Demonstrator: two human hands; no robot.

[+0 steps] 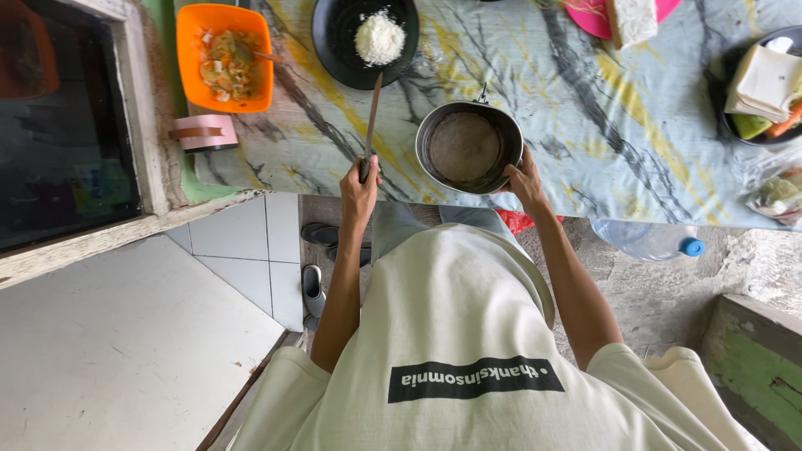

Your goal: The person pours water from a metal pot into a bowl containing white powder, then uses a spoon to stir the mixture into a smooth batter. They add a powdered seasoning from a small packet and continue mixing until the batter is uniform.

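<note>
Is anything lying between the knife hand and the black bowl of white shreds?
Nothing visible. The left hand holds the knife over bare tablecloth, its tip reaching the black bowl. The metal bowl, held by the right hand, sits off to the side.

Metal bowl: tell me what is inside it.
The metal bowl holds a flat brownish layer covering its bottom; anything beneath is hidden. The right hand grips its rim.

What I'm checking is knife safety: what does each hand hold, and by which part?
The left hand holds the knife by its handle; the right hand grips the metal pot at its rim.
</note>
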